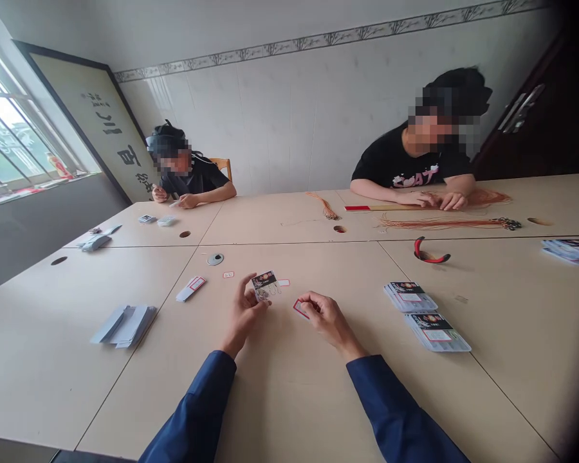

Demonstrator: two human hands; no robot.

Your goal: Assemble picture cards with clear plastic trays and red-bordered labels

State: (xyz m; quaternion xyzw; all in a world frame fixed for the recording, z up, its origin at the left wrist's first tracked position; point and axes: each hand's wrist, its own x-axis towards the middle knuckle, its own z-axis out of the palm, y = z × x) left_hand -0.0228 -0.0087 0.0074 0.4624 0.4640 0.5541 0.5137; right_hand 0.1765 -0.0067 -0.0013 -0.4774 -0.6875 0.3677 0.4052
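Observation:
My left hand (245,313) grips a small flat packet (266,287) by its left and lower edges, its black printed top facing up. In my right hand (324,316), pinched between thumb and fingers, is a red-bordered label (299,308), partly covered by the fingers. The two hands are apart, with the packet and the label not touching. Just beyond the packet lies another small red-edged label (284,282). A third one (228,274) rests farther left on the table.
Stacked packets with labels (437,332) stand at my right. Left lie a pile of white-grey packets (125,325) and a stack of label strips (192,289). Red-handled pliers (430,252) and a round disc (215,259) lie ahead. Two people sit across the table (280,411), one beside copper-coloured wires (444,223).

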